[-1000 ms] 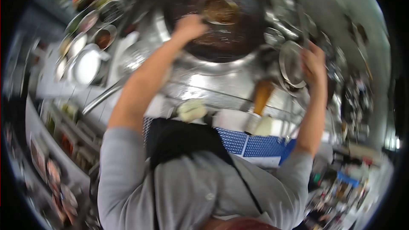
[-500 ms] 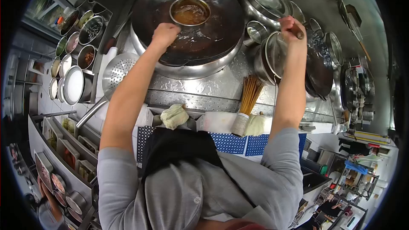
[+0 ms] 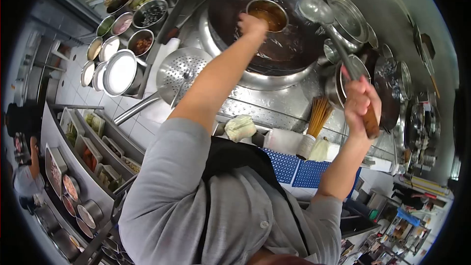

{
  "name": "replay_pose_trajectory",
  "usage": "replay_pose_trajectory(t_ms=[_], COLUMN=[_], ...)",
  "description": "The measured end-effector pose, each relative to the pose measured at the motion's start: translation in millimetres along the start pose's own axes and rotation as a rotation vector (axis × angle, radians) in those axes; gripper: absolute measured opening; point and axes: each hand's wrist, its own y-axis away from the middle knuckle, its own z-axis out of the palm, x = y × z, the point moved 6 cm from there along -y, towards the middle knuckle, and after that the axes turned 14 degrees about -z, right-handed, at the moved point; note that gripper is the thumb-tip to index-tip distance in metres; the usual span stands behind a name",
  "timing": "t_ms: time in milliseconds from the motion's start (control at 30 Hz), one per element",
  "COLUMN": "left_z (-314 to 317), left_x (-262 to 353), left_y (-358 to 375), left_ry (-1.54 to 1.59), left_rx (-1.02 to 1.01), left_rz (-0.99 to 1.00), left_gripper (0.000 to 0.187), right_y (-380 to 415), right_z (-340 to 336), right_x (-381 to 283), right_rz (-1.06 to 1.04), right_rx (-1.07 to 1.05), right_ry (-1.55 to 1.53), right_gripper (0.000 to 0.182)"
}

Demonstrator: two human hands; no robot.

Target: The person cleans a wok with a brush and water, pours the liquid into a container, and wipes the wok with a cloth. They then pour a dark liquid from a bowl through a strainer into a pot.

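At the left I see a cluster of round metal pots [image 3: 140,76] filled with ingredients, the nearest one holding something white. Right of them a perforated skimmer [image 3: 174,71] lies on the steel bench [image 3: 282,93], its long handle pointing near-left.

My left hand [image 3: 253,25] comes next, reaching to the far side, over a wide dark wok [image 3: 228,5]. Its fingers are bent at the left rim of a small round metal bowl [image 3: 277,12]; I cannot tell whether they grip it. The bowl sits inside the wok and holds brown liquid.

On the near side a crumpled pale cloth [image 3: 240,127] lies at the bench edge, and to its right a brush of thin brown sticks [image 3: 320,118] leans with its bound end nearest me.

Farther right, my right hand [image 3: 362,105] is wrapped round the handle of a metal ladle [image 3: 338,44], whose cup hangs over the right side of the wok.
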Motion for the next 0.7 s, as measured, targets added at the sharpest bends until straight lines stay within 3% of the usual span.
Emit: replay_pose_trajectory(t_ms=[67,100,167,267,333,400,467,533,567,667,700], left_z=[8,8,8,-4,-10,-12,-1,-14,-15,-24,-30], left_x=[-4,-4,-3,9,6,-1,-15,-16,-19,-24,-25], left_y=[27,24,9,-15,-23,-37,-47,-25,-21,-24,-22], left_ry=[0.027,0.013,-0.013,-0.152,-0.047,0.021,0.051,0.128,0.162,0.17,0.156], left_rx=[-0.153,-0.157,-0.161,-0.176,-0.176,-0.184,-0.228,-0.429,-0.481,-0.467,-0.443], left_rz=[-0.151,-0.144,-0.126,0.023,0.017,0.007,-0.013,-0.033,-0.046,-0.047,-0.059], left_gripper=[0.077,0.077,0.077,0.071,0.065,0.059,0.053,0.054,0.057,0.055,0.055], right_y=[3,7,8,4,-4,-25,-56,-86,-101,-171,-189], right_z=[-10,-12,-15,-16,-14,-19,-30,-51,-62,-124,-142], right_x=[12,18,18,1,-21,-53,-83,-118,-140,-198,-206], right_rz=[-0.018,-0.062,-0.124,-0.252,-0.326,-0.373,-0.417,-0.427,-0.446,-0.455,-0.417], right_rx=[0.068,0.206,0.194,0.204,0.247,0.26,0.243,0.33,0.344,0.378,0.407], right_ry=[0.246,0.456,0.856,1.238,1.47,1.606,1.68,1.757,1.942,2.264,2.167], right_gripper=[0.042,0.04,0.041,0.05,0.061,0.059,0.054,0.038,0.031,0.025,0.022])
